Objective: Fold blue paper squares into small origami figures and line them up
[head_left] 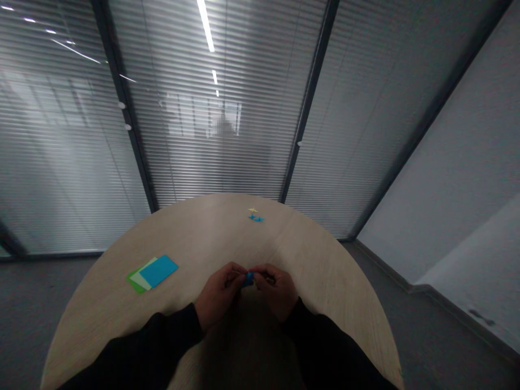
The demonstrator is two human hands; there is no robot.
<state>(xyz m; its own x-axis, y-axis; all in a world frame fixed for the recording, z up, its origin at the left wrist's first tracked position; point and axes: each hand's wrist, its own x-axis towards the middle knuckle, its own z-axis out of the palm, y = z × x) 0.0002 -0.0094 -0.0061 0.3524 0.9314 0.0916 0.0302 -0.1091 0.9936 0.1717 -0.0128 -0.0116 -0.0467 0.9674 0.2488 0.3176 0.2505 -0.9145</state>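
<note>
Currently I have the left hand (218, 295) and right hand (276, 291) together, pinching a small blue folded paper (248, 279) between them above the round bench (309, 260). A stack of coloured paper sheets (153, 273) lies well off to the left.

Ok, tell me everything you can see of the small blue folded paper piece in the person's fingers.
The small bright blue folded paper piece is held between the person's left hand and right hand, touched by the fingers of both, over the pale wood-look round table. It looks like matte paper. The fingers hide most of it, and its folds are too small to make out, so its exact shape cannot be told. No other thing is seen touching it.
</note>
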